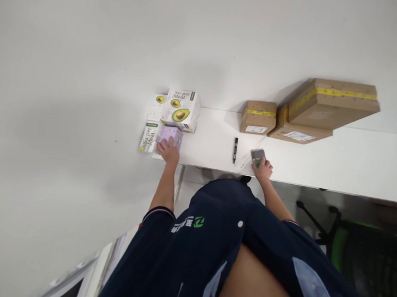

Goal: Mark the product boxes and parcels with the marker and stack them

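My left hand (pixel 168 153) lies against a small purple box (pixel 173 132), its fingers spread over the near part; the thumb cannot be made out. White "Super Meal" cartons with avocado pictures stand around that box: a large one (pixel 183 112) behind it and a smaller one (pixel 150 136) to its left. Over at the table's front edge, my right hand (pixel 263 170) is closed on a small flat phone-like thing (pixel 258 155), grey on top with a green patch. A black marker (pixel 235 150) lies on the table to the left of this hand.
Toward the back of the white table (pixel 212 145) stands a small brown carton (pixel 258 118) with yellow tape. Right of it, a large brown carton (pixel 342 105) rests tilted on another labelled carton (pixel 300 133). A black and green chair (pixel 363 252) is below the table at right.
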A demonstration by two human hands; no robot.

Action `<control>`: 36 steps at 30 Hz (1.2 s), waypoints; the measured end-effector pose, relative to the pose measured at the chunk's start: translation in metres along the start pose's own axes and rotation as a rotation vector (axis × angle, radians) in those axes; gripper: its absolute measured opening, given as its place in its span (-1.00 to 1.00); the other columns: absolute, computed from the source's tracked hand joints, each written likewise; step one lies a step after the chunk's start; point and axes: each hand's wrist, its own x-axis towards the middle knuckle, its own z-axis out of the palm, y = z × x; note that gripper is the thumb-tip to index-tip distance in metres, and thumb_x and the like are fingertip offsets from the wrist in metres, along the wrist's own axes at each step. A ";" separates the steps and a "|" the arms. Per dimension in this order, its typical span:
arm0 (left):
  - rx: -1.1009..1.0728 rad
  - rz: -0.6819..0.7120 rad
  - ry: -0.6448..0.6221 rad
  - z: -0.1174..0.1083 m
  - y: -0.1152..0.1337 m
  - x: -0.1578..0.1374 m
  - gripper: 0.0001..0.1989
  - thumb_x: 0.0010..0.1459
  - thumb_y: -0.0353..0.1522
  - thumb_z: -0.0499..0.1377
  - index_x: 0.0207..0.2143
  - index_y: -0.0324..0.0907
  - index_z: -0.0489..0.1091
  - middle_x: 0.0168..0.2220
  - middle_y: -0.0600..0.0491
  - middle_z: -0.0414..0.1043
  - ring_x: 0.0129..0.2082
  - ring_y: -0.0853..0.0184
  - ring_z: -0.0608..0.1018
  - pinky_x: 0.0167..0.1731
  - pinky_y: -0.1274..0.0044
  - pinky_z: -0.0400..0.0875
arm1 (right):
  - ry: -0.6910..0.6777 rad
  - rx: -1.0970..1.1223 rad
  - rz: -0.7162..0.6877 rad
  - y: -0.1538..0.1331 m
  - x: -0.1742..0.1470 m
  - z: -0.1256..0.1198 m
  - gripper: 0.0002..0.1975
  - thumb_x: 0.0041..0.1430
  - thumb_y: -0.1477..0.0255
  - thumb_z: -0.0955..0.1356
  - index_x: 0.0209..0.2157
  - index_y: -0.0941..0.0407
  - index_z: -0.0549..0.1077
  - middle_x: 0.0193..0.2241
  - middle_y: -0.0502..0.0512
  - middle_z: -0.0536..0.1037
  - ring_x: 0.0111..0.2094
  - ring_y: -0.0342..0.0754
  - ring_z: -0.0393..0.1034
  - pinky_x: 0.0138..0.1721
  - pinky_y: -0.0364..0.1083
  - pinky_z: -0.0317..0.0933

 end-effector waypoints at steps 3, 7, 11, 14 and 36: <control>0.027 0.002 0.023 0.005 -0.004 0.013 -0.36 0.21 -0.36 0.21 0.34 -0.10 0.24 0.36 -0.20 0.11 0.36 -0.15 0.10 0.34 -0.01 -0.08 | -0.006 0.019 0.018 -0.001 -0.002 -0.001 -0.26 0.26 0.13 0.31 0.37 0.14 0.14 0.28 0.44 0.21 0.20 0.34 0.17 0.14 0.25 0.17; 0.050 0.025 0.033 0.008 -0.008 0.015 -0.36 0.22 -0.35 0.22 0.35 -0.12 0.23 0.35 -0.21 0.11 0.35 -0.15 0.11 0.33 0.01 -0.07 | 0.057 0.059 0.021 -0.005 0.009 -0.012 -0.30 0.25 0.10 0.30 0.33 0.14 0.22 0.29 0.46 0.19 0.21 0.37 0.15 0.13 0.27 0.16; 0.037 0.024 0.034 0.007 -0.009 0.013 -0.36 0.22 -0.35 0.21 0.35 -0.13 0.23 0.35 -0.23 0.09 0.35 -0.15 0.10 0.32 -0.01 -0.04 | 0.211 0.091 -0.115 -0.021 0.044 -0.047 -0.29 0.27 0.12 0.26 0.33 0.24 0.21 0.27 0.53 0.19 0.22 0.38 0.14 0.17 0.27 0.12; 0.039 0.029 0.044 0.006 -0.009 0.013 -0.36 0.21 -0.36 0.22 0.33 -0.14 0.25 0.34 -0.24 0.10 0.34 -0.16 0.11 0.33 0.00 -0.05 | 0.311 0.086 -0.257 -0.042 0.079 -0.077 -0.28 0.28 0.09 0.25 0.33 0.22 0.21 0.28 0.52 0.18 0.24 0.37 0.12 0.19 0.29 0.09; 0.014 -0.003 -0.020 -0.002 0.000 0.005 -0.33 0.18 -0.38 0.19 0.36 -0.12 0.23 0.37 -0.24 0.08 0.38 -0.15 0.07 0.35 0.00 -0.13 | -0.036 0.407 -0.474 -0.209 0.090 -0.060 -0.13 0.07 -0.08 0.43 0.33 -0.02 0.24 0.30 0.31 0.03 0.20 0.39 0.11 0.17 0.31 0.19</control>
